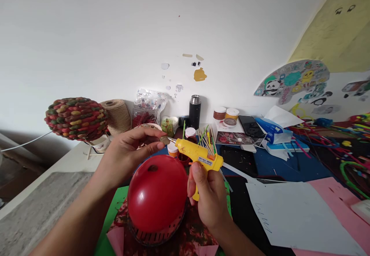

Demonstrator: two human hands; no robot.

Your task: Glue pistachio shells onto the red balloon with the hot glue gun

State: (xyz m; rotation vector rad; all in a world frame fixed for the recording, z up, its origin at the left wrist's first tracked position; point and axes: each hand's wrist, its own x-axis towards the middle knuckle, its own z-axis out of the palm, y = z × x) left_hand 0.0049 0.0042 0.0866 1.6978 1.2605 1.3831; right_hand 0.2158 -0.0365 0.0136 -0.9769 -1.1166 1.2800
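My right hand (212, 196) grips a yellow hot glue gun (190, 150) by its handle, nozzle pointing left. Between the thumb and fingertips of my left hand (130, 150) is a small olive-brown shell-like piece (165, 140). The nozzle tip is at this piece, seemingly touching it. Below both hands, a shiny red balloon (157, 200) rests in a dark slotted basket (153, 237). A dark spot (152, 167) marks the balloon's upper side. Under the basket lies a paint-smeared sheet (190, 233).
At left stands a ball covered in coloured pieces (76, 119), beside a twine spool (115, 115). A black flask (195, 113), paint jars (219, 113), wooden sticks (206, 136) and a phone (251, 127) line the wall. White paper (289, 209) lies at right.
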